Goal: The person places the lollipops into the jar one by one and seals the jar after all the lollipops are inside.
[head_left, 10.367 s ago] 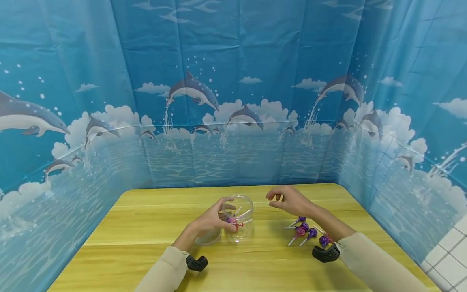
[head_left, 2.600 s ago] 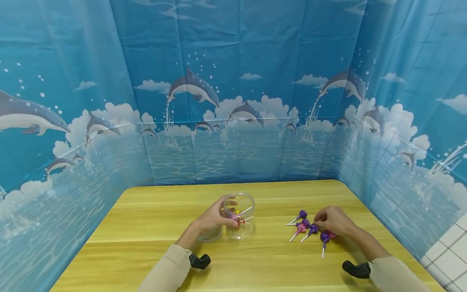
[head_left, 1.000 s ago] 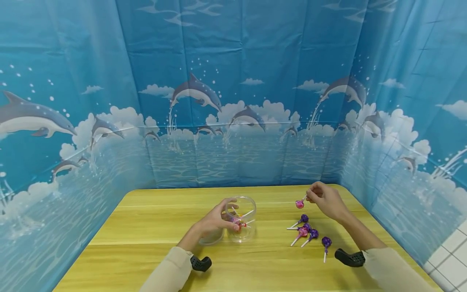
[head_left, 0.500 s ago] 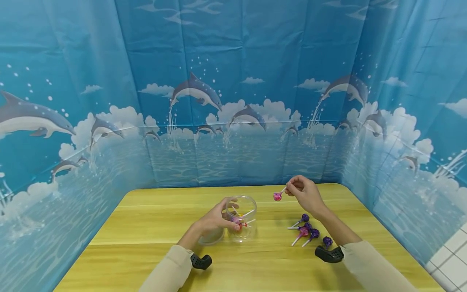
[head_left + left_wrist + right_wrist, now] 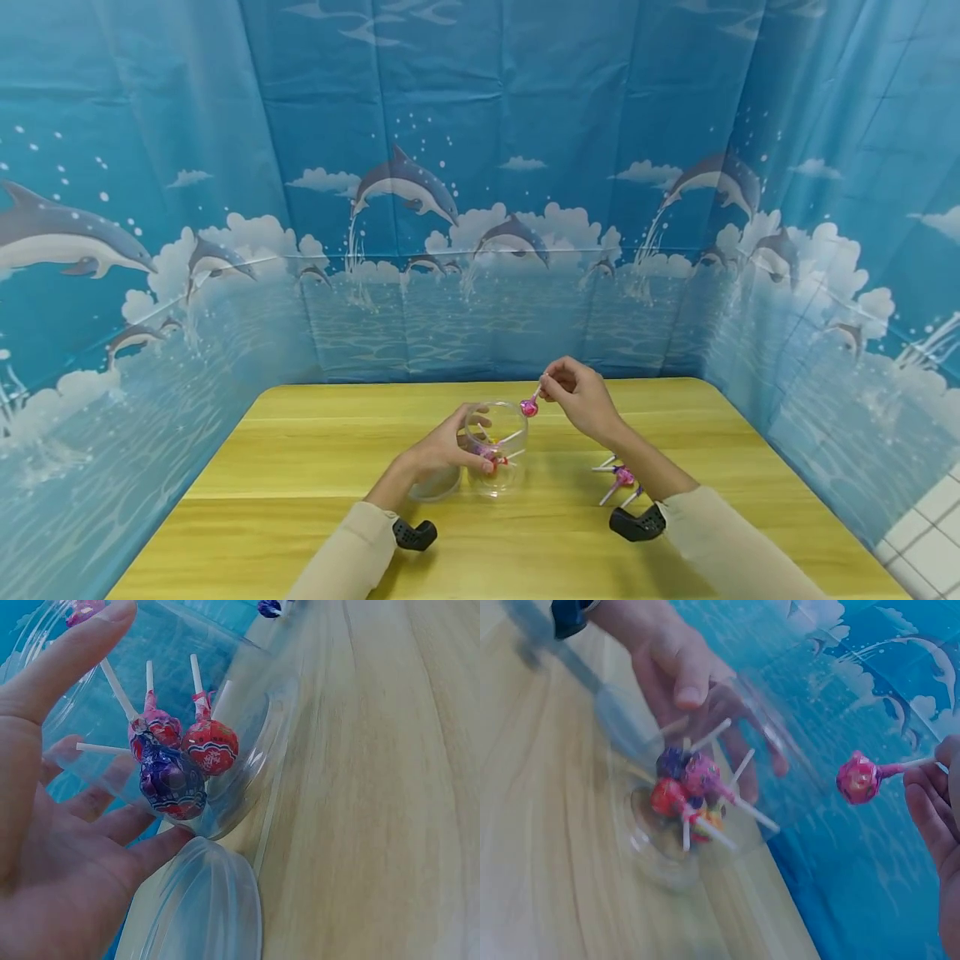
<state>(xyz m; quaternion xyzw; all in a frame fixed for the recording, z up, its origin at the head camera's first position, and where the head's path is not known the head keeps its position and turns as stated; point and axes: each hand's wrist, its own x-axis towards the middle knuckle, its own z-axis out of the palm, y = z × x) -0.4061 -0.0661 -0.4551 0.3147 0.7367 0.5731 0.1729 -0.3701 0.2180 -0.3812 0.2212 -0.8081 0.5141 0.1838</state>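
Observation:
My left hand (image 5: 435,454) grips a clear plastic jar (image 5: 512,482) from its left side, thumb in front and fingers behind. The jar stands uncovered on the table. Inside it lie several wrapped lollipops, among them a purple one (image 5: 172,784), a red one (image 5: 212,748) and a yellow-orange one (image 5: 707,823). My right hand (image 5: 588,405) pinches a pink lollipop (image 5: 529,407) by its white stick, candy end lowered. In the head view that candy is at the right of the jar's rim; the right wrist view shows it outside the mouth.
A clear round lid (image 5: 214,907) lies on the wooden table (image 5: 300,467), left of the jar and partly under my left hand. Several lollipops, one of them pink (image 5: 623,477), lie to the right, partly hidden by my right forearm. A dolphin-print curtain (image 5: 480,317) surrounds the table.
My right hand has picked a pink lollipop from the pile on the right and carried it left to the jar's rim. My left hand keeps its grip on the jar.

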